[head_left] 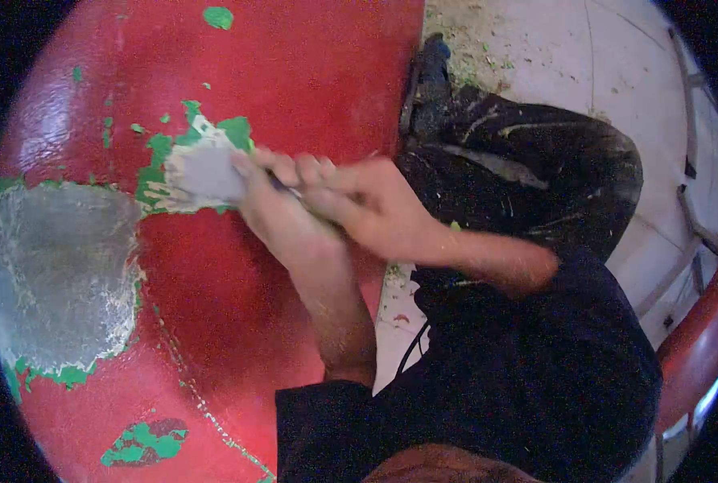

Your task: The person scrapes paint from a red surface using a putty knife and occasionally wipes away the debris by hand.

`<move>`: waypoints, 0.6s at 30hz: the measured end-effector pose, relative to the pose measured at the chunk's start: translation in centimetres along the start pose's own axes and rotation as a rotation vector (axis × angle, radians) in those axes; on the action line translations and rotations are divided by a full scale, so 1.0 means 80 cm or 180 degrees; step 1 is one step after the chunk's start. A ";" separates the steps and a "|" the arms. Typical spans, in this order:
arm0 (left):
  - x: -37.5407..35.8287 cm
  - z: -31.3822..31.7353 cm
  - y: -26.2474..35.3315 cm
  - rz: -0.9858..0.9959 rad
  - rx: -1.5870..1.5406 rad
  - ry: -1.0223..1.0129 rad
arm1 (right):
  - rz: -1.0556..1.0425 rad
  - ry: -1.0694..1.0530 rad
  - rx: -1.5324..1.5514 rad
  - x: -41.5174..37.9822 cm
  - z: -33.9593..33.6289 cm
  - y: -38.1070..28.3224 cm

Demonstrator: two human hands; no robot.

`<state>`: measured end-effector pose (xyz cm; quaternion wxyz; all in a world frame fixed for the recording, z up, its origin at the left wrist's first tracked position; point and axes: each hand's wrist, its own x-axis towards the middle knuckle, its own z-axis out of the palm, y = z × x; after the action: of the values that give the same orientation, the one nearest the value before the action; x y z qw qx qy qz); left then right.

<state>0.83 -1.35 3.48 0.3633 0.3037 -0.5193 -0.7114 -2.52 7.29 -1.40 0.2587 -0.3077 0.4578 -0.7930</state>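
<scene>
My left hand is closed at the edge of a pale scraped patch on a red painted surface. Close behind it, my right hand is also closed, its fingers near the left wrist. Both hands grip what looks like a scraper; a short dark stretch of it shows between them. Motion smears its front end over the patch, and the fingers hide most of the handle. Ragged green paint borders the patch.
A larger bare grey area lies to the left, edged with green. Chipped green spots mark the red elsewhere. My bent leg in dark trousers rests on the pale tiled floor, where paint flakes are scattered.
</scene>
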 end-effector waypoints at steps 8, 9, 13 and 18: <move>0.015 0.024 0.017 0.0154 0.0148 0.0031 | -0.0199 0.0376 -0.0149 0.019 0.012 0.001; 0.001 0.015 0.007 0.0016 0.0054 0.0131 | -0.0176 0.0285 0.0083 0.003 0.010 0.000; 0.007 0.009 -0.021 -0.0275 -0.0266 0.0199 | 0.0311 0.0088 -0.0162 -0.005 -0.009 0.025; 0.011 0.021 -0.005 -0.0156 -0.0150 0.0158 | 0.0169 0.0402 0.0421 0.010 0.008 0.027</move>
<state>-1.11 -1.10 3.54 0.3656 0.3252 -0.4856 -0.7244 -2.34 5.41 -2.89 0.2700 -0.2271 0.4278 -0.8322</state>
